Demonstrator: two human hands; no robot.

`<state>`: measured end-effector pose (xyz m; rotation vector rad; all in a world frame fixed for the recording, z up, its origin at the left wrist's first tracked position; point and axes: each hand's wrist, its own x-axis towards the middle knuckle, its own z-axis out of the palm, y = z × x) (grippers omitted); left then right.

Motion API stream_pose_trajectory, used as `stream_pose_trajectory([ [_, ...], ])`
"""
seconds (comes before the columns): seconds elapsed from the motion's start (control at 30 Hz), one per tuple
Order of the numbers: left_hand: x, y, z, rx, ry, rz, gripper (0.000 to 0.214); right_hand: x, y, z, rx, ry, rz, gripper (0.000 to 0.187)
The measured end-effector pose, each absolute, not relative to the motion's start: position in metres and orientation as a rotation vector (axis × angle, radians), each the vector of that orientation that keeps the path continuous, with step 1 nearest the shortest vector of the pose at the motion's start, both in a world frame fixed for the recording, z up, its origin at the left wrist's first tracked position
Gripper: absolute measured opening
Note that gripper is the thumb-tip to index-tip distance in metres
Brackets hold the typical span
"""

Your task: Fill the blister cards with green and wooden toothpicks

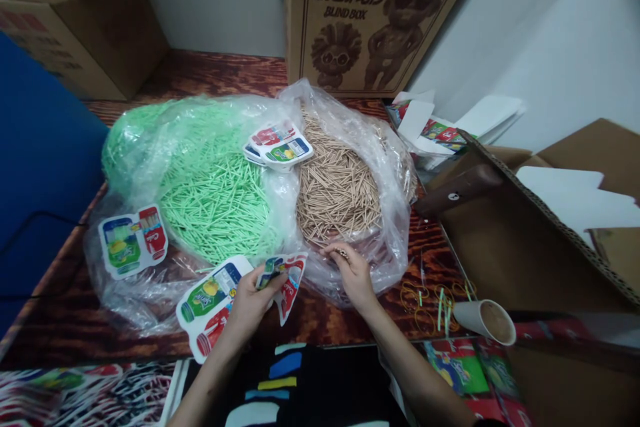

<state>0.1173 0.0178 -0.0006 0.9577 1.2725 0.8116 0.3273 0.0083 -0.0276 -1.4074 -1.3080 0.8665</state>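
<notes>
My left hand [250,303] is closed on a folded printed card [293,283] with green and red drink pictures. Under my left wrist lies a larger card [207,303] of the same print. My right hand [356,277] pinches a few thin brown sticks [342,253] at the near edge of the brown stick pile [337,187], which sits in an open clear plastic bag [393,253]. To the left, another clear bag holds a heap of light green sticks [215,207]. One card [134,241] with sticks in its slots rests on that bag's left side.
More cards [279,145] lie between the two piles. On the right are a brown-handled tool [460,190], rubber bands [413,297], a tipped paper cup [485,320] and an open carton [550,227]. A tall printed box [345,33] stands behind.
</notes>
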Motion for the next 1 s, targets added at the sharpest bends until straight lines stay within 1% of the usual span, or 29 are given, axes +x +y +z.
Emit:
stream_pose_trajectory([
  [0.27, 0.117, 0.015, 0.0, 0.893, 1.274, 0.852, 0.025, 0.321, 0.01, -0.019, -1.371, -1.375, 0.847, 0.016],
  [0.43, 0.116, 0.021, -0.001, 0.964, 1.232, 0.857, 0.025, 0.319, 0.013, -0.016, -1.347, -1.403, 0.85, 0.016],
  [0.7, 0.112, 0.039, 0.007, 1.116, 1.217, 0.882, 0.019, 0.314, 0.023, -0.005, -1.32, -1.48, 0.854, 0.017],
  [0.9, 0.11, 0.033, -0.004, 1.105, 1.183, 0.868, 0.018, 0.306, 0.026, -0.001, -1.307, -1.501, 0.871, 0.018],
  [1.0, 0.108, 0.03, -0.007, 1.106, 1.18, 0.854, 0.018, 0.304, 0.028, -0.001, -1.313, -1.495, 0.888, 0.016],
])
